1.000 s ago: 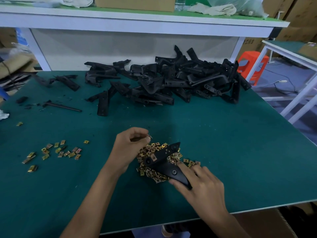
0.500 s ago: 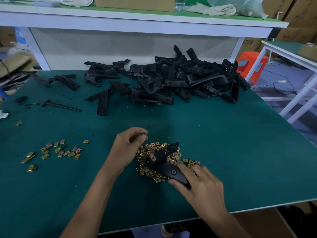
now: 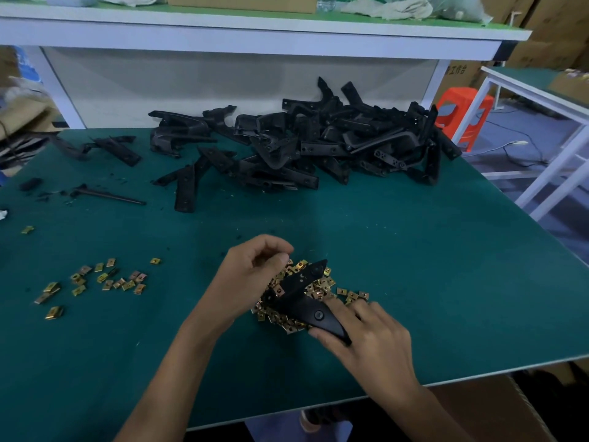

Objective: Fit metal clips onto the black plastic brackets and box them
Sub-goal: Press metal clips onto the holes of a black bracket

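A green bench (image 3: 414, 266) fills the frame. Low in the middle, one black bracket (image 3: 302, 298) lies on a heap of gold clips (image 3: 318, 287). The right hand (image 3: 369, 339) is clamped on its near end, which the fingers hide. The left hand (image 3: 251, 275) is curled with its fingertips pinched together over the heap; I cannot tell if a clip is inside. More clips (image 3: 105, 280) lie scattered at left. A big pile of brackets (image 3: 302, 145) sits at the top.

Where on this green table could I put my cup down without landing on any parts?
Bare mat lies right of the right hand, and between the bracket pile and clip heap. The far edge is crowded; loose clips dot the left.
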`<act>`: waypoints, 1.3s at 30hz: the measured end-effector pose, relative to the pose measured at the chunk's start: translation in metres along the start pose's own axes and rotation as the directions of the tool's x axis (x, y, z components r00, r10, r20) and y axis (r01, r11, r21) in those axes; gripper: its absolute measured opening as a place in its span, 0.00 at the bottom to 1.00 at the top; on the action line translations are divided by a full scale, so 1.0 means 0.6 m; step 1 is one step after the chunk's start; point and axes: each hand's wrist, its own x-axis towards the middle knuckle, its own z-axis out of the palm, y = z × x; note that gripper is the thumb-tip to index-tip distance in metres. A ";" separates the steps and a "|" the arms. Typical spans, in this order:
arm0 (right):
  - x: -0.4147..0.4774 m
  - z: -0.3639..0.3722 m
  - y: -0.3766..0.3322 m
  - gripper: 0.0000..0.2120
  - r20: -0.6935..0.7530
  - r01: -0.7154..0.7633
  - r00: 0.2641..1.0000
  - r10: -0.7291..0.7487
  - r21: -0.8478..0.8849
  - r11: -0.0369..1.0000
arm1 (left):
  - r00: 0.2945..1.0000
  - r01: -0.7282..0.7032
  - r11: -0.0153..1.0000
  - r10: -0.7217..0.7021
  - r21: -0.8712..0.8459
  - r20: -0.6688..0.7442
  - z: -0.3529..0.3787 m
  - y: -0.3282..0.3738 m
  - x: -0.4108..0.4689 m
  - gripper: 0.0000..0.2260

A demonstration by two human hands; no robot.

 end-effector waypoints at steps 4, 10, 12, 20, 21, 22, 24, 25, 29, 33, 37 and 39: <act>0.000 -0.001 -0.001 0.22 -0.004 0.002 1.000 -0.002 0.002 1.000 | 0.999 0.032 0.999 -0.032 0.008 0.019 0.008 0.003 0.000 0.09; 0.000 -0.002 -0.001 0.23 -0.005 0.010 1.000 -0.010 -0.001 1.000 | 0.994 0.070 0.998 -0.070 0.011 0.089 0.018 0.011 -0.005 0.10; 0.000 -0.002 -0.001 0.23 -0.004 0.017 1.000 -0.017 -0.001 1.000 | 0.992 0.089 0.996 -0.090 0.020 0.093 0.019 0.011 -0.006 0.09; -0.003 0.003 0.001 0.23 0.013 0.063 0.998 -0.063 -0.051 0.997 | 0.986 0.151 0.985 -0.157 0.082 0.064 0.020 0.020 -0.006 0.08; -0.003 0.004 0.002 0.24 0.011 0.065 0.998 -0.064 -0.056 0.996 | 0.986 0.158 0.982 -0.163 0.099 0.042 0.024 0.022 -0.006 0.08; -0.003 0.005 0.002 0.24 0.009 0.064 0.998 -0.063 -0.057 0.996 | 0.985 0.165 0.980 -0.169 0.111 0.027 0.028 0.023 -0.005 0.08; -0.004 0.007 0.003 0.24 0.014 0.060 0.998 -0.059 -0.059 0.996 | 0.984 0.172 0.977 -0.176 0.128 0.020 0.034 0.024 -0.005 0.08; -0.005 0.008 0.004 0.24 0.018 0.060 0.998 -0.059 -0.062 0.996 | 0.983 0.177 0.976 -0.182 0.129 0.026 0.035 0.026 -0.006 0.09; -0.006 0.008 0.004 0.25 0.033 0.048 0.998 -0.046 -0.054 0.997 | 0.981 0.180 0.979 -0.185 0.100 0.050 0.043 0.021 -0.019 0.10; -0.004 0.007 0.003 0.25 0.027 0.016 1.000 -0.015 -0.049 0.999 | 0.994 0.053 0.953 -0.078 0.297 0.072 0.056 0.006 -0.049 0.23; -0.004 0.005 0.002 0.24 0.005 0.012 1.000 -0.011 -0.046 0.999 | 0.992 0.052 0.943 -0.012 0.328 -0.122 0.063 0.006 -0.052 0.15; -0.005 0.006 0.001 0.24 -0.005 0.010 1.000 -0.010 -0.041 0.999 | 0.987 0.020 0.917 0.044 0.398 -0.153 0.064 0.007 -0.051 0.11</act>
